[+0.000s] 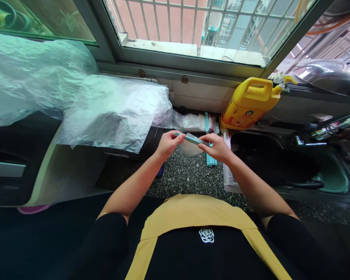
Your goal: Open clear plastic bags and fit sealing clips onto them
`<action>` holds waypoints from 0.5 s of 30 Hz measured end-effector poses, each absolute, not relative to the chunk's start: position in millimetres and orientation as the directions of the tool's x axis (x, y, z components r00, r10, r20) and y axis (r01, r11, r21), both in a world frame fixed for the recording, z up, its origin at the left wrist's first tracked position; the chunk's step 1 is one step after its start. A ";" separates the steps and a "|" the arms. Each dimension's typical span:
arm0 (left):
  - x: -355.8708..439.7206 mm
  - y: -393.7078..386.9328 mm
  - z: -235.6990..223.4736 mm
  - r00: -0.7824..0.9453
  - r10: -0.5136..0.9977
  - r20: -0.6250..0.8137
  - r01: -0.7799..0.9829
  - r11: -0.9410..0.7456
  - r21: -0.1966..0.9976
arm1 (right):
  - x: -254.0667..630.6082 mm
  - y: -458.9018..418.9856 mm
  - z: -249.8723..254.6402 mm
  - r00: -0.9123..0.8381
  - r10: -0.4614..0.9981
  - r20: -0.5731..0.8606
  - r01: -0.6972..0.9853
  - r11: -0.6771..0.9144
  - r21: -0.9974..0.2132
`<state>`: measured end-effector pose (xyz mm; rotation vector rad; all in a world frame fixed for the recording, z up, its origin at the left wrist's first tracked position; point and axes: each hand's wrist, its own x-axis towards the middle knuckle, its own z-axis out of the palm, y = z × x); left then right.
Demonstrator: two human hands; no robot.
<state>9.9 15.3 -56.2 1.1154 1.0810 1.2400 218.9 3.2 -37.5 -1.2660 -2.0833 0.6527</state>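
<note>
My left hand (168, 144) pinches one end of a slim light-blue bag clip (193, 139) above the counter. At its other end, the fingers of my right hand (216, 146) are closed on it. Below the clip shows a clear plastic bag (190, 148); whether the clip is fastened on it I cannot tell. Close under my right hand, several more light-blue clips (211, 160) lie together on the speckled counter (183, 175). Behind my hands are small clear bags (194, 122) beside upright light-blue and red strips.
A yellow jug (249, 103) with a pump stands behind my right hand. Right of me is a sink (335, 177) holding a dark pan (274, 163). A clear tray (231, 182) sits beside it. Large plastic sheeting (113, 109) covers things at left, below the window.
</note>
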 end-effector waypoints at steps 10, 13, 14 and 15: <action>-20.8 -17.8 -175.7 0.062 0.995 -0.075 0.602 0.023 0.798 | 203.7 3.3 -82.4 -0.267 0.963 0.037 0.665 0.211 -0.717; -22.7 -25.8 -193.2 0.075 0.995 -0.071 0.664 0.003 0.748 | 208.9 3.9 -83.7 -0.242 0.969 0.051 0.641 0.199 -0.741; -22.6 -25.1 -194.3 0.071 0.996 -0.054 0.653 -0.005 0.757 | 210.6 4.3 -83.3 -0.235 0.970 0.059 0.633 0.199 -0.748; -21.9 -22.7 -193.3 0.064 0.997 -0.032 0.627 -0.015 0.778 | 212.2 4.7 -82.6 -0.229 0.971 0.067 0.625 0.199 -0.755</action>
